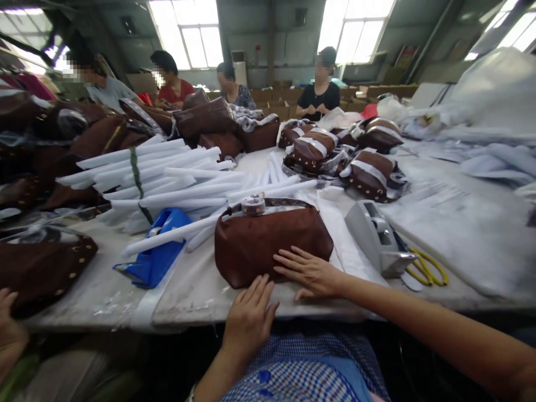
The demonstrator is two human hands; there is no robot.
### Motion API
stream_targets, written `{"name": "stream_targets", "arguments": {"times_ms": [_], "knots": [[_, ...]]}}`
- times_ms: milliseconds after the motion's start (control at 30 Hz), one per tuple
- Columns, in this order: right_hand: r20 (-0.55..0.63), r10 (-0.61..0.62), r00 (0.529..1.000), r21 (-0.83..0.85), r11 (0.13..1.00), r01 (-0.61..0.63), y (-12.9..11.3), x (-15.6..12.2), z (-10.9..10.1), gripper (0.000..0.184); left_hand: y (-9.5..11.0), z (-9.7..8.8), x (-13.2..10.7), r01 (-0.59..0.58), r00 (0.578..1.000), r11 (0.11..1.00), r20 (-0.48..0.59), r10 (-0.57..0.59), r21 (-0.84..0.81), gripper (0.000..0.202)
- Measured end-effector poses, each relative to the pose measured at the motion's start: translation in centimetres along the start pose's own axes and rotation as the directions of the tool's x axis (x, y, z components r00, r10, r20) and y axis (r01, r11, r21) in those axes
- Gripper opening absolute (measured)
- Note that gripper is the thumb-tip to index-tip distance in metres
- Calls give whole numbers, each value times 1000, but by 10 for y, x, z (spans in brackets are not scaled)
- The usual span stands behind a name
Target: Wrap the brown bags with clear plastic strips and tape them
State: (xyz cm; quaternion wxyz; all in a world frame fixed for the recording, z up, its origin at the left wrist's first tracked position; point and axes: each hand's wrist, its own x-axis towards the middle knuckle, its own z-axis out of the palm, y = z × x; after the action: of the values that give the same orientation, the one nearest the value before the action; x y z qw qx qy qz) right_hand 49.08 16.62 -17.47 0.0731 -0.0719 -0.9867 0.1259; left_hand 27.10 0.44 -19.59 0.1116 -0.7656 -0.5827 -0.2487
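A brown leather bag (268,237) lies on the white worktable (201,290) right in front of me, with a roll of tape (253,205) resting on its top. My right hand (312,272) lies flat on the bag's lower right side, fingers spread. My left hand (250,315) rests at the table's front edge with fingers stretched out, its tips touching the bag's lower edge. Neither hand holds anything.
A blue tape dispenser (157,251) sits left of the bag, a grey tape dispenser (379,237) and yellow scissors (427,269) to the right. White paper rolls (167,173) and several brown bags (335,153) cover the table. Several people sit at the far side. Another person's hand (8,329) shows at the left edge.
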Motion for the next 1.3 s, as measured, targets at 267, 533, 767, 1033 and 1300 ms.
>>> {"name": "stream_targets", "arguments": {"times_ms": [267, 533, 767, 1033, 1300], "knots": [[-87, 22, 996, 117, 993, -12, -10, 2, 0, 80, -50, 3, 54, 217, 967, 968, -165, -194, 129, 61], [-713, 501, 490, 152, 793, -590, -34, -2, -58, 92, -60, 29, 44, 255, 963, 959, -117, -241, 126, 69], [-599, 660, 454, 112, 630, -768, 18, 20, 25, 81, -62, 33, 43, 267, 960, 958, -110, -256, 105, 70], [-604, 537, 589, -61, 705, -706, 7, 11, 15, 75, -64, 32, 40, 240, 963, 963, -157, -221, 120, 73], [-398, 309, 863, -190, 893, -407, -6, -10, 27, 62, -40, 27, 50, -282, 958, 949, -12, 287, 143, 55]]}}
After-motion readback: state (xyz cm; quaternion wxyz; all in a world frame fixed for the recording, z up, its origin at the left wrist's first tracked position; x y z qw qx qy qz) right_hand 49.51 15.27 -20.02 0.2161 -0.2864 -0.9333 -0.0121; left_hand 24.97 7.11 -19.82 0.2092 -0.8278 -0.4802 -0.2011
